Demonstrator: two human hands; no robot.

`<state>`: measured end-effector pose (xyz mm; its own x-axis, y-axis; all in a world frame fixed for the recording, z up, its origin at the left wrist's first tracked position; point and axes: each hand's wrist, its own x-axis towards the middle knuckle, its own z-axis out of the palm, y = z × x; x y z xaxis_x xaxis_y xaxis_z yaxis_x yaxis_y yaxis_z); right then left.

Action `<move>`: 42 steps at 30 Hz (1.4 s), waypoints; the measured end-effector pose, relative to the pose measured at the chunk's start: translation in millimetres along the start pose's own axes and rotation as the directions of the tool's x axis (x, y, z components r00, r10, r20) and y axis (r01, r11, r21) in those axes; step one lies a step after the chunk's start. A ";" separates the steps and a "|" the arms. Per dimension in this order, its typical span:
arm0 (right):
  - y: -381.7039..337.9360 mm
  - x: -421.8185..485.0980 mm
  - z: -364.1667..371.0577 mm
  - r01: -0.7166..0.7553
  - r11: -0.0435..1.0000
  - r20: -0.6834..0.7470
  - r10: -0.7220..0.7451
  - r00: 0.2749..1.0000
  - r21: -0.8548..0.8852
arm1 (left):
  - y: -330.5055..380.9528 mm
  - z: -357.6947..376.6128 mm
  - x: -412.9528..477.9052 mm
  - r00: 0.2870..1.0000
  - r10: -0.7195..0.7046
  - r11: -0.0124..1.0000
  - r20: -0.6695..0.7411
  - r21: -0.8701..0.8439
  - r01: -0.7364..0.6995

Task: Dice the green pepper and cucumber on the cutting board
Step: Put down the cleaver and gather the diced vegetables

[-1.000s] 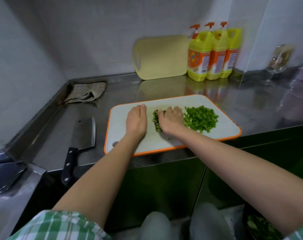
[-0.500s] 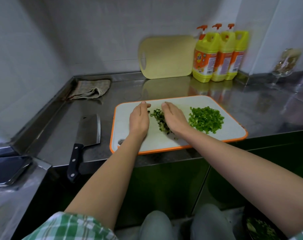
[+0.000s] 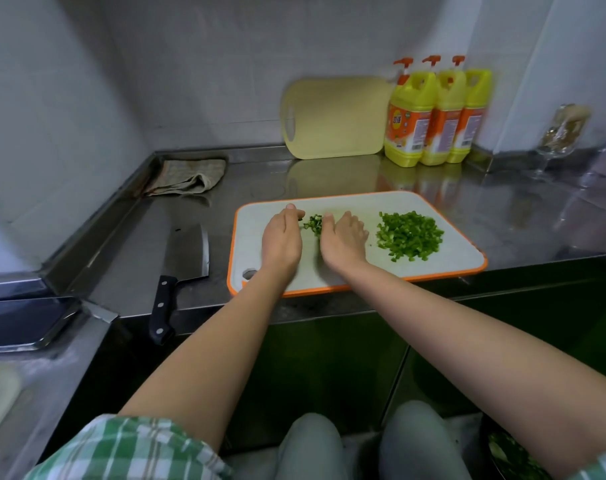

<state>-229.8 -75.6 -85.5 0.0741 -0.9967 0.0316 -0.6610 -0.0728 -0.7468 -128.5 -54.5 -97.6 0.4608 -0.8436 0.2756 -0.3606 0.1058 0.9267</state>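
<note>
Squarely between the left hand [image 3: 281, 237] and the right hand [image 3: 343, 240], in the head view, a small heap of diced cucumber [image 3: 314, 223] lies on the cutting board [image 3: 450, 261], its long axis running away from the person. Both hands flank it with straight fingers [image 3: 291, 211] that pinch nothing, the left's pressed together and the right's loosely apart. The diced green pepper [image 3: 410, 235] sits in a bigger heap just right of the right hand, while the cleaver [image 3: 189, 252] lies on the table [image 3: 260, 174] left of the board, so the left hand is probably the nearer for any further cutting.
</note>
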 end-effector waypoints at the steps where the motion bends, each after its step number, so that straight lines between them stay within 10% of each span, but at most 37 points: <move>1: -3.6 0.6 1.9 0.005 1.000 0.013 -0.005 1.000 0.019 | 0.2 -0.5 -0.3 1.000 -0.004 1.000 -0.001 -0.003 0.004; 11: 6.6 18.2 -10.6 0.053 0.994 0.012 -0.052 0.999 -0.096 | 1.6 -2.6 13.4 0.999 -0.036 0.999 0.019 -0.007 0.036; 24: 1.7 30.4 -21.4 0.179 0.971 0.163 -0.205 0.965 0.160 | 8.6 12.9 30.2 0.968 -0.104 0.991 0.230 -0.056 0.120; 36: 8.6 33.7 -28.6 0.103 0.969 0.258 -0.160 0.953 0.223 | 2.5 -6.7 27.4 0.993 -0.072 0.997 0.098 0.005 0.071; 42: 15.7 14.3 -37.7 0.094 0.970 0.042 -0.106 0.993 0.225 | 9.5 -9.8 7.7 0.999 -0.043 0.989 -0.007 0.143 0.044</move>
<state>-267.3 -92.3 -71.8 0.1753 -0.9810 0.0831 -0.4657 -0.1570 -0.8709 -120.5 -54.9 -84.2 0.4818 -0.8436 0.2370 -0.4521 -0.0076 0.8920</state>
